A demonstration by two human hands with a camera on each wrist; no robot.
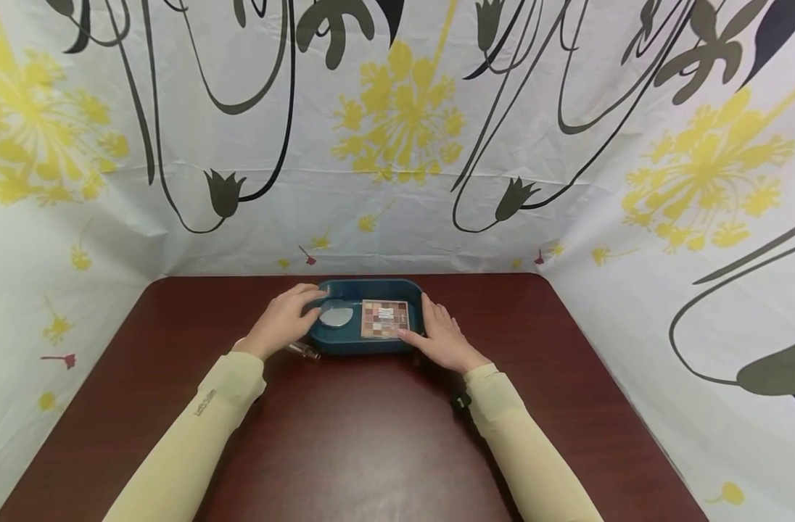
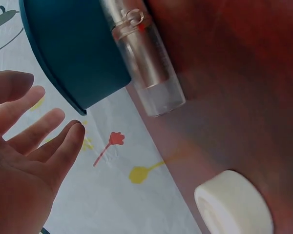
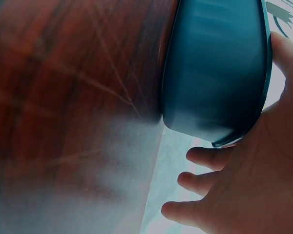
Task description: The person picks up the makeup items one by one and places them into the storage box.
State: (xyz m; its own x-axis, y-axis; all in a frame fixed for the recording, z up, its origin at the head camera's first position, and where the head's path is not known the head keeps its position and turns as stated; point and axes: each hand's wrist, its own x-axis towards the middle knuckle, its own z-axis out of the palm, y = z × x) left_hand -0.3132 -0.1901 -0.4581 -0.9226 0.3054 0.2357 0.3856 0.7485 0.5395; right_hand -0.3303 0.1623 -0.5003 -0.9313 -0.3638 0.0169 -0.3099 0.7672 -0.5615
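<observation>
A blue-green tray (image 1: 352, 346) stands near the table's far edge. Inside it are an eyeshadow palette (image 1: 376, 319) with small coloured squares and, to its left, a round whitish item (image 1: 336, 316). My left hand (image 1: 285, 319) is at the tray's left end, fingers loosely extended; the left wrist view shows them just off the rim. My right hand (image 1: 445, 337) touches the right end, thumb over the rim near the palette and the other fingers straight along the outside. A clear tube with a rose-gold inner part (image 2: 146, 53) lies against the tray's near left side.
A white roll-shaped item (image 2: 237, 202) lies on the dark red-brown table (image 1: 371, 449), left of the tray. Behind the table's far edge hangs a white patterned cloth (image 1: 397, 217), which continues along both sides.
</observation>
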